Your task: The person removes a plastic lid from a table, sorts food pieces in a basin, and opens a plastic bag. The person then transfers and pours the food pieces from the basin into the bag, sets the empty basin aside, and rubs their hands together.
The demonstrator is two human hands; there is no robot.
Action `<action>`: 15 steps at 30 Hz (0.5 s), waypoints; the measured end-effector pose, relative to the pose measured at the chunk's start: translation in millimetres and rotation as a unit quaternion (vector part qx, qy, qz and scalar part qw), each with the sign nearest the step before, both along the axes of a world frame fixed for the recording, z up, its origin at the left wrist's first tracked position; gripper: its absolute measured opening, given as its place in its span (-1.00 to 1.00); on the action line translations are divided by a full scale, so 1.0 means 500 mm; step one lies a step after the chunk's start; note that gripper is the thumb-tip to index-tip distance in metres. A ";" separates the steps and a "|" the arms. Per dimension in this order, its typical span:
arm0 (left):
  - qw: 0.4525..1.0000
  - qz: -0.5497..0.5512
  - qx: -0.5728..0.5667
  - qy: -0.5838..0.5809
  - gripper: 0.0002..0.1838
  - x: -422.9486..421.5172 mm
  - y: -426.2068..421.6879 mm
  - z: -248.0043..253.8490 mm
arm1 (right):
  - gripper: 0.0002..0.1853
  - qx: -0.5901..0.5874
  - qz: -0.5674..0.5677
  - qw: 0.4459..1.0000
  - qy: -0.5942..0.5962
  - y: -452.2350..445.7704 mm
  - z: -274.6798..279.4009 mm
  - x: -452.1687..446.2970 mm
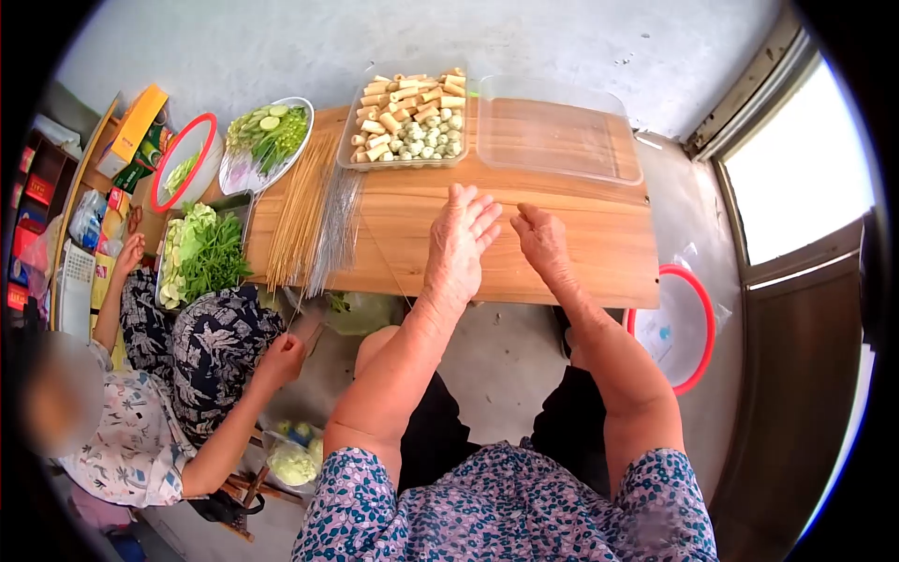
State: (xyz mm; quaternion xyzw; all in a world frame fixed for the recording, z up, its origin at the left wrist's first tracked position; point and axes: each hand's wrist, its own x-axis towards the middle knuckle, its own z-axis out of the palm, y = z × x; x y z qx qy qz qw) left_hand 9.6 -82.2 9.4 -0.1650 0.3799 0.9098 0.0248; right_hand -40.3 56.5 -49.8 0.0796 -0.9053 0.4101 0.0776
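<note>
My left hand (457,245) is over the front part of the wooden table (581,234), fingers apart and palm partly showing, with nothing in it. To its right, my right hand (543,245) has its fingers curled together; whether they hold anything is too small to tell. Beyond my hands, a clear plastic tub (352,150) holds tan tube-shaped pieces (403,94) and pale green balls (429,139). A clear lid or shallow tray (557,131) lies right of it. Bundles of thin wooden sticks (302,215) and metallic-looking sticks (339,225) lie left of my hands.
A co-worker (131,421) sits at the left, beside a container of leafy greens (211,253). A plate of sliced vegetables (267,136) and a red-rimmed basket (211,140) stand at the back left. Another red-rimmed basin (698,361) is on the floor at right.
</note>
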 end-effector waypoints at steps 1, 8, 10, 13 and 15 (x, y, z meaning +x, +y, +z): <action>1.000 0.027 -0.009 -0.005 -0.12 0.001 -0.014 -0.022 | -0.71 -0.015 0.024 1.000 0.003 -0.002 -0.009 -0.009; 0.984 0.096 -0.051 -0.138 -0.48 -0.052 -0.099 -0.126 | -0.63 -0.453 -0.131 0.825 -0.313 -0.018 -0.042 -0.103; 0.979 0.121 -0.023 -0.163 -0.51 -0.104 -0.127 -0.148 | -0.42 -0.546 -0.207 0.750 -0.312 0.016 -0.073 -0.133; 0.966 0.170 -0.006 -0.196 -0.54 -0.170 -0.158 -0.161 | -0.29 -0.586 -0.221 0.725 -0.287 0.059 -0.098 -0.168; 0.959 0.202 -0.028 -0.197 -0.51 -0.212 -0.172 -0.163 | -0.30 -0.578 -0.240 0.729 -0.278 0.065 -0.099 -0.187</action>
